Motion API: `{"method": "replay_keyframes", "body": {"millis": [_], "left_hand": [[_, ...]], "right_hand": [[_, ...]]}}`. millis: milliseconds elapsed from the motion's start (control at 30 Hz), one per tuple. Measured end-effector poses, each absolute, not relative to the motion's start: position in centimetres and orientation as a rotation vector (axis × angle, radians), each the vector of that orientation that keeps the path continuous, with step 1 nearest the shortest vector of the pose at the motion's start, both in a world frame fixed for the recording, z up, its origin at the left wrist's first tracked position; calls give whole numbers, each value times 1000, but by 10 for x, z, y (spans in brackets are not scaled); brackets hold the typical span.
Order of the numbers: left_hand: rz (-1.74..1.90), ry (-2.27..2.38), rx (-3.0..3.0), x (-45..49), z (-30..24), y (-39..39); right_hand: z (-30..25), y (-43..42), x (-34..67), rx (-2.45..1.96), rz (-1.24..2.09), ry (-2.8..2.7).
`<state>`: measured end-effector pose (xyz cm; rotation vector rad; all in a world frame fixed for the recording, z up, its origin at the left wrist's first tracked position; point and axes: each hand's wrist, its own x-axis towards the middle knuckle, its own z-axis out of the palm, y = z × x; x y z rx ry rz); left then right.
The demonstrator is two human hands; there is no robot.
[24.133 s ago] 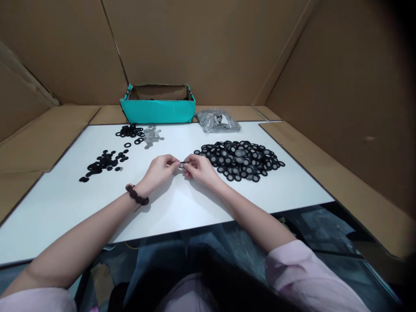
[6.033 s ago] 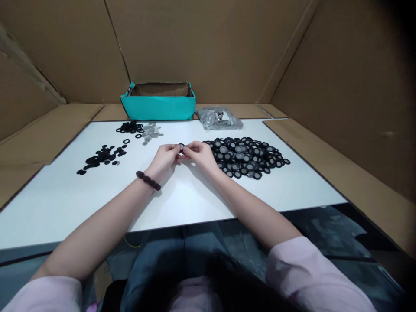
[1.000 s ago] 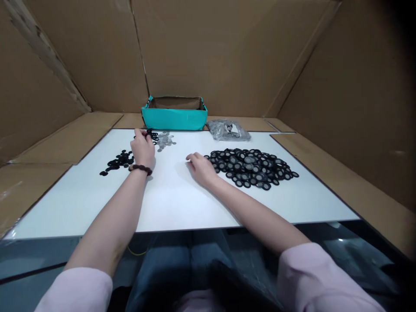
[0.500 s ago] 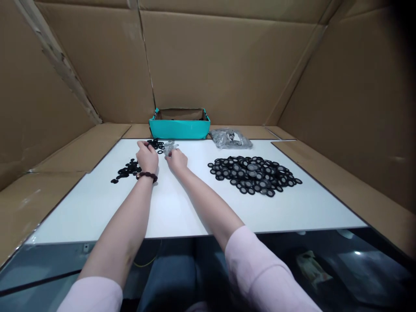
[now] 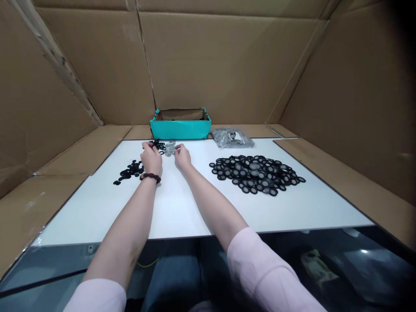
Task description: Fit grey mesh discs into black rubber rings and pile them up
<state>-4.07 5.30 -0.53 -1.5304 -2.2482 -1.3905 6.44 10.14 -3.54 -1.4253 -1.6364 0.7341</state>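
Observation:
My left hand (image 5: 151, 159), a dark braided band on its wrist, is at the far left part of the white table. Its fingers curl beside a small pile of black rings (image 5: 158, 145); what they hold, if anything, is hidden. Just right of it, my right hand (image 5: 183, 157) has thumb and fingers pinched at the edge of a cluster of translucent grey discs (image 5: 169, 149). Anything between those fingertips is too small to make out. Nearer and left of my left hand lie several small black round pieces (image 5: 130, 170).
On the right of the white table (image 5: 188, 212) spreads a large heap of black rings with grey centres (image 5: 256, 173). Behind stand a teal box (image 5: 180, 129) and a clear plastic bag of grey pieces (image 5: 231, 138). Cardboard walls (image 5: 227, 65) enclose the back and sides.
My right hand has moved slightly right, away from the middle of the grey discs, uncovering more of them. My left hand stays by the black rings; the view has shifted slightly.

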Motion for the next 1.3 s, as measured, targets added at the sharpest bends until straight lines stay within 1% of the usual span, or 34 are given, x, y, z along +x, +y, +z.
{"method": "replay_keyframes", "body": {"millis": [167, 267, 333, 400, 533, 633, 767, 933, 1233, 1300], "left_hand": [[-1366, -2226, -1669, -33, -3, 48], [-1363, -2171, -1899, -24, -3, 46], [-1375, -2128, -2073, -15, -3, 44], [-1365, -2106, -2241, -5, -3, 42], [-1212, -2034, -2526, 10, -3, 35], [-1219, -2014, -2621, 15, -3, 30], [-1367, -2030, -2715, 14, -2, 28], [-1479, -2021, -3011, 9, 1, 29], [-1437, -2140, -3194, 6, 13, 24], [-1378, -2161, -3222, 7, 16, 23]], "right_hand": [[-37, 91, 71, -1312, 703, -1553], [-37, 74, 86, -1174, 691, -1578], [-37, 60, 100, -1120, 745, -1557], [-36, 46, 117, -1120, 904, -1513], [-28, 30, 144, -1116, 1337, -1487], [-20, 29, 153, -1140, 1493, -1363], [-18, 32, 153, -1149, 1536, -1238], [-21, 35, 157, -1072, 1587, -1341], [-7, 30, 164, -1129, 1605, -1417], [-8, 30, 164, -1120, 1610, -1453]]}}
